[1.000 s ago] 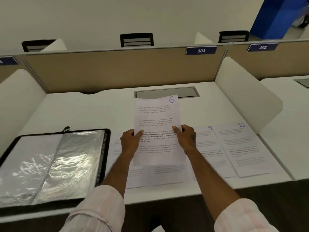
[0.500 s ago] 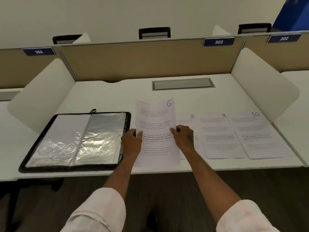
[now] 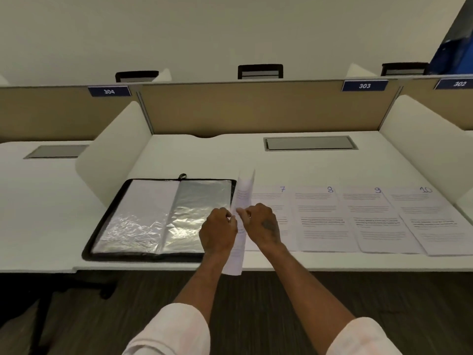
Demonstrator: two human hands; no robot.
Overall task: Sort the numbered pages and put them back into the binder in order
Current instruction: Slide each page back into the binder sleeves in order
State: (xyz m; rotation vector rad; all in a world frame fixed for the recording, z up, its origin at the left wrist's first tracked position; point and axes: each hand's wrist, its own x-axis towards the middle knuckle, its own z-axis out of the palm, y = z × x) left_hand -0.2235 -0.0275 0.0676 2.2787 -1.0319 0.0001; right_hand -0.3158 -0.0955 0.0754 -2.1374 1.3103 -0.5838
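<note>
A black binder [image 3: 102,224] lies open on the white desk, its clear plastic sleeves shining. Just right of it I hold one printed page [image 3: 242,198] bent into a narrow upright curve, so its number is hidden. My left hand [image 3: 217,233] and my right hand [image 3: 261,225] pinch its two long edges close together above the desk's front edge. Flat on the desk to the right lie the pages marked 7 [image 3: 268,201], 8 [image 3: 322,221], 9 [image 3: 378,221] and 10 [image 3: 435,221], side by side and slightly overlapping.
White side dividers [image 3: 112,152] stand left and right of the desk, with a tan back panel [image 3: 256,108] behind. A grey cable flap [image 3: 309,143] sits in the desk at the back. Dark floor lies below the front edge.
The page marked 6, held flat and facing me before, is now curled narrow as my hands came together. The view has shifted left and back, showing pages 7 and 8.
</note>
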